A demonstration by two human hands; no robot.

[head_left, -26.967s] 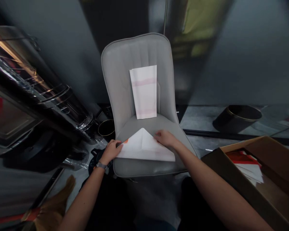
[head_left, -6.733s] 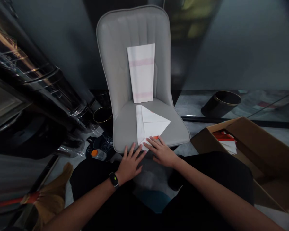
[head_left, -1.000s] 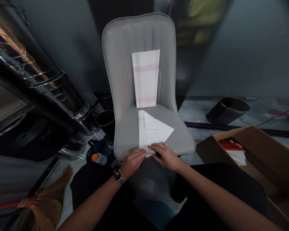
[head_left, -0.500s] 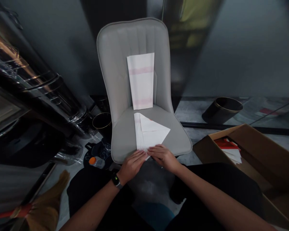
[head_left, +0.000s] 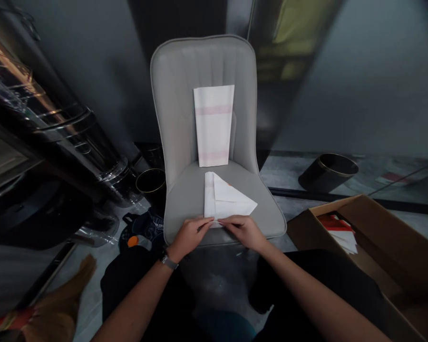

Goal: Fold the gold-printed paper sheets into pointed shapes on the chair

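Head view: the left hand [head_left: 189,233] and right hand [head_left: 243,232] sit close together, fingertips on the near edge of a folded white sheet [head_left: 225,200], which lies flat on the seat of a grey upholstered chair [head_left: 185,202]. The fingers hide that edge, so any grip is hard to make out. Above it, the sheet shows a slanted triangular flap; a tiny orange mark [head_left: 229,184] by the fold is too small to identify.
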